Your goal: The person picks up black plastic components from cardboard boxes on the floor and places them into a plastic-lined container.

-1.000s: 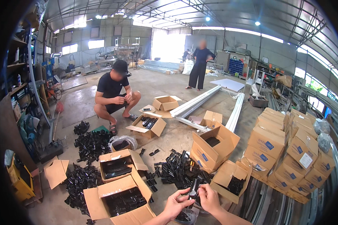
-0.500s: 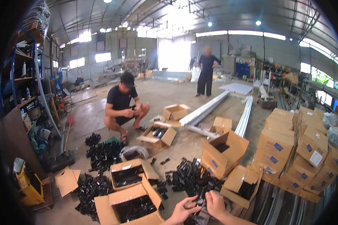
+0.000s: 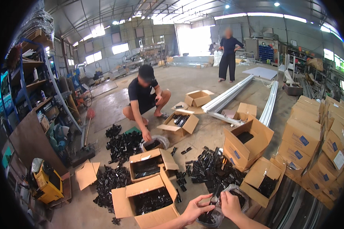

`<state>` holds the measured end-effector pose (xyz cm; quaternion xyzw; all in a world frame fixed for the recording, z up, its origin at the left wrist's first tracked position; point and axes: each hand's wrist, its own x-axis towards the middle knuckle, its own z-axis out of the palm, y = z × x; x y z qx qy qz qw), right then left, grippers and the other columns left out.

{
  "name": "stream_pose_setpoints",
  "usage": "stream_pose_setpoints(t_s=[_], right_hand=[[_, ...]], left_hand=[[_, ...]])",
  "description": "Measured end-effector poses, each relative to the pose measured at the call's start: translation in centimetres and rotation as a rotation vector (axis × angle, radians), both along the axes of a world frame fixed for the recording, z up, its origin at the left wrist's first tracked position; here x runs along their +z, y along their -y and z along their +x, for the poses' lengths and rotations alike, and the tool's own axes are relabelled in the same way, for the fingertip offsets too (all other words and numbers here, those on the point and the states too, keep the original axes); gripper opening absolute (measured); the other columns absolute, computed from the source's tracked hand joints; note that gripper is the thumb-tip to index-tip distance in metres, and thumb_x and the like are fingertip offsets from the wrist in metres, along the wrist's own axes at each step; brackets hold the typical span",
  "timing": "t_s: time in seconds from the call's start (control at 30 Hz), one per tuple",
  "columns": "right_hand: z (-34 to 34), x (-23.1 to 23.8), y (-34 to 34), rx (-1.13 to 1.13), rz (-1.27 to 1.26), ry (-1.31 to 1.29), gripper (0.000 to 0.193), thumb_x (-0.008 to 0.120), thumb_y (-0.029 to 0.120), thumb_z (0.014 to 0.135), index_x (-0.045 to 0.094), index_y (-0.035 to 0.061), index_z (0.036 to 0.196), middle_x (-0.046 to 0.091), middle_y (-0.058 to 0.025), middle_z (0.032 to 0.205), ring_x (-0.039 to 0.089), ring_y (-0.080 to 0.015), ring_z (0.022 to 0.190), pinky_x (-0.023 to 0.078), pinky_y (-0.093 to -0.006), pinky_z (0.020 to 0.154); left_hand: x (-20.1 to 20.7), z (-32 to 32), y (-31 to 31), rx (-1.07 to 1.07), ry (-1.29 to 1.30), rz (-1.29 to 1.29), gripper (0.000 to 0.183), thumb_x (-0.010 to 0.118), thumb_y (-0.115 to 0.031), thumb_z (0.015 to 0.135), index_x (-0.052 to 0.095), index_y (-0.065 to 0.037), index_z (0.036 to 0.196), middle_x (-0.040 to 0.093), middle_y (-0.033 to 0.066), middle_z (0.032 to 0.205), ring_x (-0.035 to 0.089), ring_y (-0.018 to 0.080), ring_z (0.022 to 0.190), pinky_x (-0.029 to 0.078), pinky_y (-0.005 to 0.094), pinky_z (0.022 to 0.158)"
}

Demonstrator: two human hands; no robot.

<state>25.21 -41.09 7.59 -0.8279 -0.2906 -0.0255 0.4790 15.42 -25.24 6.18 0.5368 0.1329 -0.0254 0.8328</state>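
My left hand (image 3: 198,207) and my right hand (image 3: 231,205) are close together at the lower middle, fingers closed around a small black part (image 3: 216,191) between them. Its exact shape is partly hidden by my fingers. Beneath and beside my hands are clear plastic bags (image 3: 244,191) with black pieces in them. Just beyond lies a loose heap of black parts (image 3: 206,170) on the floor. An open cardboard box (image 3: 252,182) holding more black pieces stands right of my right hand, and another open box (image 3: 160,219) is left of my left hand.
A crouching person (image 3: 145,95) reaches into a plastic bag (image 3: 162,141) beside another black heap (image 3: 124,147). Another person (image 3: 229,53) stands farther back. White metal profiles (image 3: 233,91) lie on the floor. Stacked cartons (image 3: 300,133) are at right, a shelf (image 3: 30,72) at left.
The whole view has swung, so things sit farther right and higher. The crouching person has lowered one hand to the plastic bag. My hands still hold a black part together.
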Motion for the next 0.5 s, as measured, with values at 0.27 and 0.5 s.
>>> stream_pose_setpoints(t_s=[0.27, 0.5], right_hand=[[1.5, -0.9, 1.9, 0.109, 0.008, -0.219, 0.026, 0.066, 0.024, 0.094, 0.064, -0.0016, 0.094, 0.068, -0.0153, 0.069, 0.069, -0.0222, 0.061, 0.050, -0.0340, 0.057], [1.0, -1.1, 1.4, 0.121, -0.012, -0.197, 0.017, 0.061, 0.017, 0.094, 0.060, 0.0009, 0.099, 0.068, -0.0199, 0.074, 0.070, -0.0347, 0.070, 0.052, -0.0422, 0.061]], left_hand=[[-2.0, 0.9, 0.5, 0.007, 0.088, 0.023, 0.058, 0.069, 0.006, 0.088, 0.051, -0.008, 0.141, 0.069, 0.0079, 0.119, 0.067, 0.0168, 0.102, 0.057, 0.0306, 0.081], [-2.4, 0.9, -0.5, -0.050, -0.194, 0.021, 0.057, 0.074, -0.009, 0.091, 0.052, -0.016, 0.143, 0.069, 0.0072, 0.121, 0.064, 0.0088, 0.103, 0.049, 0.0227, 0.081]])
